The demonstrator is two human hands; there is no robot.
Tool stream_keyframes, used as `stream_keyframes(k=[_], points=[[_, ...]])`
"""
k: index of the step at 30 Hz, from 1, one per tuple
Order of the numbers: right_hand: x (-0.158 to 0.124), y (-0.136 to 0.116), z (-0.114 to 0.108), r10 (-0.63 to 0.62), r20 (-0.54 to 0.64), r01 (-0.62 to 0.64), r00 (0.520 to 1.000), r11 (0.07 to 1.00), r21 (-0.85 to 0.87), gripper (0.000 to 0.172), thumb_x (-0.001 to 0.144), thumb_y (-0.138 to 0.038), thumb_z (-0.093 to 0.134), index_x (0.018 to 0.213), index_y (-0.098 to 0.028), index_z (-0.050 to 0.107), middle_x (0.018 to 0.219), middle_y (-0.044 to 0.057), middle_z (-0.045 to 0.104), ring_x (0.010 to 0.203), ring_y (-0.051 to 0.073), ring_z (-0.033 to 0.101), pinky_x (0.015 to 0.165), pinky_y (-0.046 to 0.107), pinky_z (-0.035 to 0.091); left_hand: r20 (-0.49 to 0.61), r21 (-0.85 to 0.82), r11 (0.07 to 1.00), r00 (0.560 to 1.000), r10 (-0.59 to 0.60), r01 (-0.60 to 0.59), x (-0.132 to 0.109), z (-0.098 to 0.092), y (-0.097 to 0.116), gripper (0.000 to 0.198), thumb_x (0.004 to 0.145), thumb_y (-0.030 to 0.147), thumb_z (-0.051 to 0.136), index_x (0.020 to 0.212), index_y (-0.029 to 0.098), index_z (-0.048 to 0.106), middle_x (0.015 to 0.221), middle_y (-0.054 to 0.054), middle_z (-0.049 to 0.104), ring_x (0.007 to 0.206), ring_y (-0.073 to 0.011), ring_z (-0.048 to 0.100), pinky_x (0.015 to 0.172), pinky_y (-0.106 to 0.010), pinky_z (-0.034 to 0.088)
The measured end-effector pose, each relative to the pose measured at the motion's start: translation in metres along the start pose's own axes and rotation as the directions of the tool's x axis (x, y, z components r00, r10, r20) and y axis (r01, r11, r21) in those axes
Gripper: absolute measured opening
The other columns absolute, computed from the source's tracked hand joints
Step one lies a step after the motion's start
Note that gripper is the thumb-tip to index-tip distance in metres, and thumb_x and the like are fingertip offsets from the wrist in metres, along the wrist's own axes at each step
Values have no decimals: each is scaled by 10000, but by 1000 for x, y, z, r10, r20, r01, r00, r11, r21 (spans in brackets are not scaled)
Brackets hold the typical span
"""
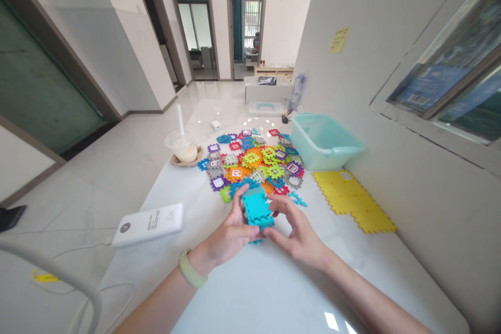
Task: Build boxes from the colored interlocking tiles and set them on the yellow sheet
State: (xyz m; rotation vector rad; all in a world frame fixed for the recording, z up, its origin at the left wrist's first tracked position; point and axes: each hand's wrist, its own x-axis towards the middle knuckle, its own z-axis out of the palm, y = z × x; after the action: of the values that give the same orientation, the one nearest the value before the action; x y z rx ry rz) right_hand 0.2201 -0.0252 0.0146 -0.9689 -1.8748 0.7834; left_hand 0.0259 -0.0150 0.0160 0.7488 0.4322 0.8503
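Note:
Over the near part of the table I hold a turquoise box of interlocking toothed puzzle tiles (258,206). My left hand (230,232) grips it from the left, thumb along the lower front and fingers behind. On the other side, my right hand (295,227) has its curled fingers and thumb at the box's right edge. A bit of turquoise shows under the box, too hidden to make out. Just beyond my hands spreads a heap of coloured toothed tiles (250,159) in orange, lime, purple, grey, red and blue, some with window cut-outs.
A mint plastic basin (324,141) stands at the right by the wall, with joined yellow tiles (352,201) in front of it. At left are a drink cup with a straw (183,146) and a white power bank (148,224) with a cable. A lidded box (268,88) sits at the back.

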Motion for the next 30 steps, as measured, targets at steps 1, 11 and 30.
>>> stream_keyframes(k=[1,11,30], points=[[0,0,1,10,6,-10,1000,1000,13,499,879,-247,649,1336,-251,450,1144,88,652,967,215,626,842,373,534,9,10,1000,1000,-3,3,-1,-1,-1,1010,799,165,766,1469,514,96,1419,-48,476,1208,-250,568,946,-403,458],[2,3,2,105,-88,-86,991,977,196,201,866,-317,684,1040,-226,642,926,50,700,826,192,635,756,332,534,-24,339,941,999,22,-12,1,-7,-3,768,865,360,738,1442,405,233,1467,-118,357,1238,-308,508,858,-416,559],[6,-7,-3,414,22,-372,910,792,484,364,848,-460,713,1047,-215,532,650,-30,644,536,126,581,511,237,468,21,664,734,984,176,-145,0,-6,-6,842,799,307,799,1507,339,344,1524,-93,387,1327,-330,443,883,-349,556]])
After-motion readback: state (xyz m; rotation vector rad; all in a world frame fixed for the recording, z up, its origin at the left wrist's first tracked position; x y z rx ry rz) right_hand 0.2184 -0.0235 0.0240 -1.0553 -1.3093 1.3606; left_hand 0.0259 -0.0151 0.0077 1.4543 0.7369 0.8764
